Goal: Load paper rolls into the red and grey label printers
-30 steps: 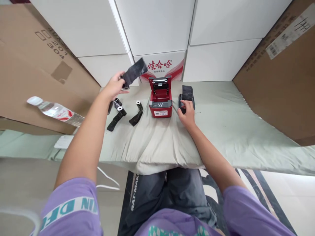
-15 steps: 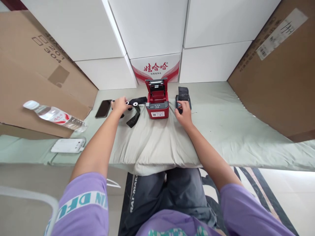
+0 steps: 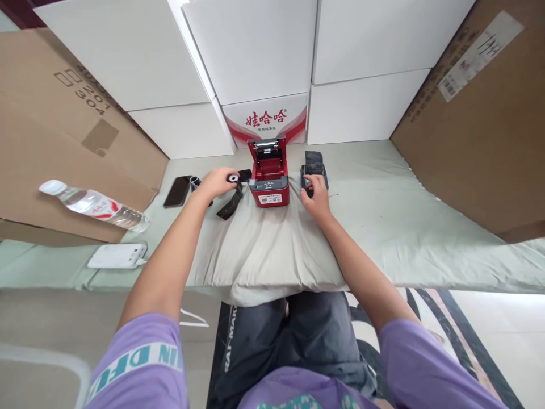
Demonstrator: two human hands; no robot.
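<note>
My left hand [image 3: 219, 182] has its fingers closed at a small roll of black tape or film [image 3: 232, 178] with a white core; a loose black strip [image 3: 230, 207] trails below it. Another roll end [image 3: 195, 180] shows just left of that hand, partly covered. Between my hands stands a red and black label printer [image 3: 270, 196], its lid [image 3: 267, 150] raised. My right hand [image 3: 315, 196] lies with curled fingers and thumb against a small dark device [image 3: 324, 178], from whose top a wide black strip [image 3: 314, 162] sticks out.
A phone [image 3: 177, 192] lies left of the rolls, near a white power bank [image 3: 117, 256] and a tilted water bottle [image 3: 91, 204]. White boxes [image 3: 259, 51] line the back; cardboard boxes [image 3: 51, 130] [image 3: 481, 142] stand at both sides. Pale green cloth [image 3: 374, 227] covers the surface.
My left hand has shifted right, onto the roll nearer the red printer, uncovering a roll end on its left. My right hand stays at the dark device. The whole view has shifted slightly.
</note>
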